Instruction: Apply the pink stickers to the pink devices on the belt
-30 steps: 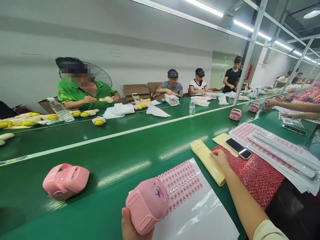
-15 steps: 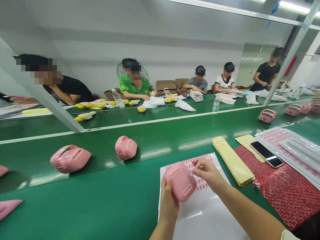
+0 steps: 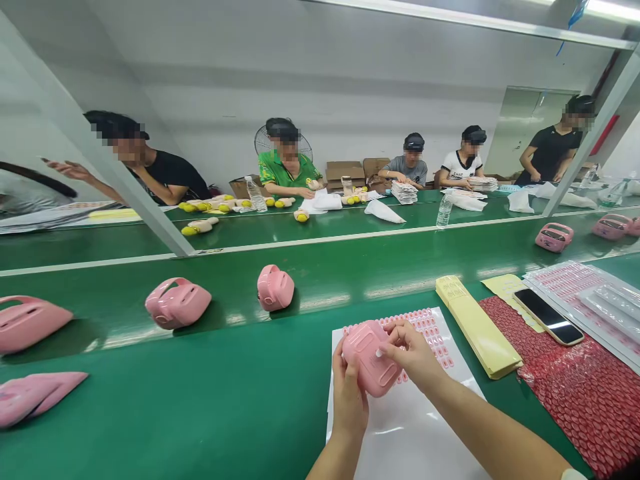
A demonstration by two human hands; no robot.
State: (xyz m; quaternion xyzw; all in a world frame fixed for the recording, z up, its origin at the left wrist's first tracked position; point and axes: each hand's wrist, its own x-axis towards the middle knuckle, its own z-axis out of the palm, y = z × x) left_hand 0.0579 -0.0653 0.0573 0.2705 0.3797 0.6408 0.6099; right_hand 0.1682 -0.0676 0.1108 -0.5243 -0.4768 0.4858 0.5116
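My left hand (image 3: pixel 351 393) is wrapped round the left side of a rounded pink plastic case (image 3: pixel 369 377), which has two long raised feet on the side facing me. On the right, my right hand (image 3: pixel 407 352) has its thumb and fingers pinched together against the case. A small pale spot shows at the thumb tip; whether it is a nail or a sticker I cannot tell. Beneath the case lies a white sheet (image 3: pixel 405 433) with rows of small pink-and-white oval stickers (image 3: pixel 440 340).
Pink handled cases (image 3: pixel 179 303) stand along the green belt (image 3: pixel 345 273). A yellow paper stack (image 3: pixel 477 327), a phone (image 3: pixel 547 317) and red bubble wrap (image 3: pixel 565 387) lie to the right. A slanted metal post (image 3: pixel 145 193) stands at left. Several people sit or stand across the belt.
My right hand has moved from the case's right edge onto the side facing me, fingers now against it. The cases on the belt appear farther right as the view has turned left.
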